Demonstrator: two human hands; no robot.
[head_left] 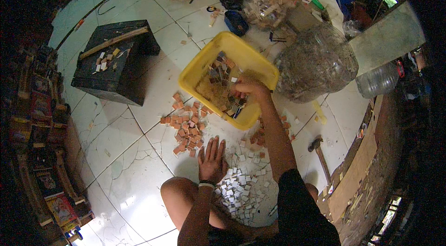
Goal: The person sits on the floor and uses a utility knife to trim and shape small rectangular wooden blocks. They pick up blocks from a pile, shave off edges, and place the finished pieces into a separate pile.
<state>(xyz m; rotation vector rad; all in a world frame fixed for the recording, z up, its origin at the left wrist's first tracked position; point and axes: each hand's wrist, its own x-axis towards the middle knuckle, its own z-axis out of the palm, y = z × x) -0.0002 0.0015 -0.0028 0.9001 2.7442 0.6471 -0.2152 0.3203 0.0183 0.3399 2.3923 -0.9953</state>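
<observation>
Head view: my right hand [251,89] is down in the yellow tub [204,67], my left [212,158] flat on the tiles.
Right fingers are curled among the mixed tile chips [222,71], whether pinching one I cannot tell; the tub lies ahead of me, nearer my right hand. My left palm rests open between the orange chips [186,127] and the white chips [241,190].

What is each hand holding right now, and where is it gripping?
Left hand holds nothing, flat on white tiled floor. Right hand reaches into yellow plastic tub; any grip cannot be told.
</observation>
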